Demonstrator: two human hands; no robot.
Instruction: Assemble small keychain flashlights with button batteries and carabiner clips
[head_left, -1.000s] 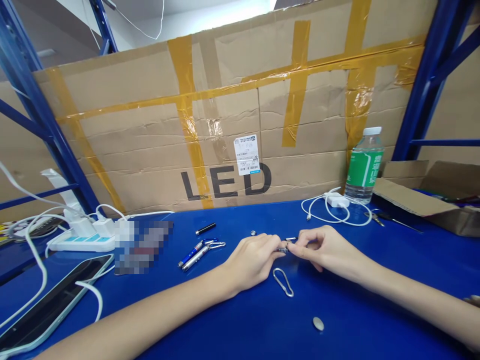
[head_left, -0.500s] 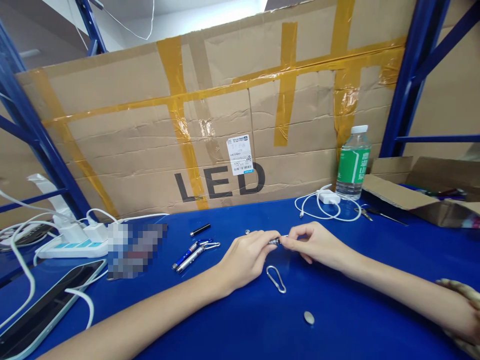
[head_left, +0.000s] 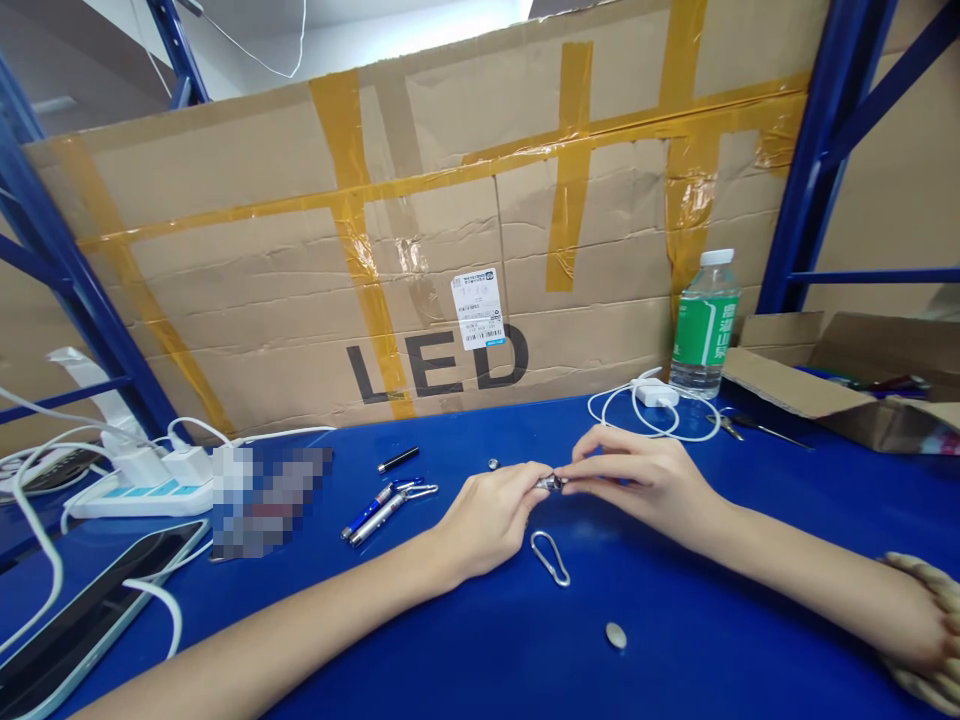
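Note:
My left hand (head_left: 499,510) is closed around a small silver metal tube (head_left: 550,482), whose end pokes out past the fingertips. Pinching that end are the thumb and fingers of my right hand (head_left: 649,475); the rest of the tube is hidden in my left palm. Just below the hands lies a silver carabiner (head_left: 550,559). Closer to me is a round, flat silver disc (head_left: 616,636). A tiny metal ring-like part (head_left: 493,464) sits behind my left hand. To the left are a blue penlight (head_left: 369,512), a silver penlight (head_left: 380,519) and a short black tube (head_left: 398,459).
At the left stand a white power strip (head_left: 142,500) with cables and a phone (head_left: 97,610). A water bottle (head_left: 705,325), a coiled white cable (head_left: 634,408), small tools (head_left: 761,430) and an open cardboard box (head_left: 840,400) are at the right. A taped cardboard sheet (head_left: 420,260) closes the back.
My right hand has turned and its fingers have shifted on the end of the tube, now lifted and more stretched. My left hand stays nearly in place; the view moved slightly.

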